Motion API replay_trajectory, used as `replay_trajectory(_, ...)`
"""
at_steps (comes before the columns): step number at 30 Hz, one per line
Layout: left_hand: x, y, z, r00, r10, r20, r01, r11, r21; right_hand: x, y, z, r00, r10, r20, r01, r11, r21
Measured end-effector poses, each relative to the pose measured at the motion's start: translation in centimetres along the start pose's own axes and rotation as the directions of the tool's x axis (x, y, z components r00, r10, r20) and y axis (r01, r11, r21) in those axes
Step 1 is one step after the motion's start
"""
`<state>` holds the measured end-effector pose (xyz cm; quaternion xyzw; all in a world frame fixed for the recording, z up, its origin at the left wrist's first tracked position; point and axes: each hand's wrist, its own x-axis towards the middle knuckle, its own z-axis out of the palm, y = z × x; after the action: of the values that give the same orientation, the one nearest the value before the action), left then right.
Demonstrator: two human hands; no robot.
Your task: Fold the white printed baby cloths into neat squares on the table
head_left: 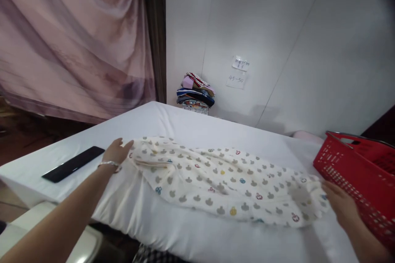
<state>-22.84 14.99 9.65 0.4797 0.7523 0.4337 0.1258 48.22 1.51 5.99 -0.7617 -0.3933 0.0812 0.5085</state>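
A cream printed cloth [222,185], dotted with grey, red, blue and yellow rounded motifs, lies stretched sideways in a long, creased strip. I cannot tell whether it is a garment. At its left end my left hand [119,152], with a bracelet at the wrist, is closed on the upper corner. My right hand [341,203] grips the far right end, its fingertips partly hidden by the fabric. Under the cloth is a table [191,123] covered in a white sheet, wrinkled along the front edge.
Left of my left hand lies a flat black object [74,164]. A red perforated basket [354,172] stands close by my right hand. Folded clothes [196,92] are stacked behind the table by the wall. A pink curtain [77,37] hangs at left; a white chair [86,242] is below.
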Motion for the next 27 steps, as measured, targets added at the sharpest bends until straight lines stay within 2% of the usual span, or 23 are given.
replay_trajectory(2,-2.6,-0.3,1.1,0.982,0.177,0.065,-0.185,0.974,0.135,-2.5,0.6,2.1,0.995,-0.005,0.101,0.008,1.000,-0.028)
replay_trajectory(3,-4.0,0.0,1.9,0.947,0.299,0.118,-0.313,0.941,0.127,-4.1,0.4,3.4,0.982,-0.036,0.185,0.044,0.998,-0.038)
replay_trajectory(4,-5.5,0.5,2.8,0.891,0.413,0.189,-0.434,0.897,0.087,-5.8,0.0,4.7,0.966,-0.061,0.253,0.074,0.997,-0.040)
replay_trajectory(5,-7.0,1.1,3.7,0.812,0.515,0.275,-0.542,0.840,0.029,-7.6,-0.7,6.0,0.930,-0.108,0.351,0.125,0.992,-0.025)
replay_trajectory(7,-9.9,2.3,5.8,0.629,0.644,0.435,-0.684,0.724,-0.084,-10.7,-2.7,8.5,0.809,-0.217,0.546,0.261,0.965,-0.003)
replay_trajectory(8,-11.2,2.9,6.8,0.557,0.675,0.483,-0.722,0.682,-0.121,-11.9,-3.7,9.5,0.722,-0.274,0.635,0.344,0.939,0.015)
replay_trajectory(10,-13.1,3.6,8.4,0.435,0.695,0.573,-0.766,0.620,-0.171,-13.4,-5.5,10.8,0.601,-0.339,0.724,0.451,0.891,0.044)
replay_trajectory(11,-13.7,3.8,9.0,0.394,0.688,0.610,-0.779,0.602,-0.176,-13.8,-6.2,11.0,0.559,-0.358,0.748,0.492,0.869,0.048)
replay_trajectory(13,-14.3,3.8,9.5,0.354,0.661,0.661,-0.798,0.583,-0.155,-13.9,-7.0,10.9,0.512,-0.374,0.773,0.555,0.831,0.034)
replay_trajectory(16,-14.5,3.5,9.2,0.346,0.632,0.693,-0.819,0.564,-0.105,-13.8,-7.6,9.7,0.471,-0.367,0.802,0.613,0.790,0.002)
replay_trajectory(18,-14.5,3.4,8.6,0.326,0.623,0.711,-0.838,0.539,-0.088,-14.1,-8.0,8.7,0.456,-0.360,0.814,0.631,0.776,-0.011)
replay_trajectory(23,-15.5,3.7,6.7,0.273,0.653,0.706,-0.881,0.465,-0.089,-15.6,-8.6,6.5,0.465,-0.429,0.774,0.673,0.739,0.005)
replay_trajectory(25,-15.9,3.8,6.0,0.270,0.684,0.677,-0.875,0.468,-0.124,-16.0,-8.4,5.7,0.477,-0.489,0.730,0.685,0.727,0.039)
replay_trajectory(27,-16.4,3.6,5.4,0.285,0.692,0.663,-0.851,0.501,-0.157,-16.2,-8.1,5.0,0.493,-0.522,0.695,0.681,0.729,0.065)
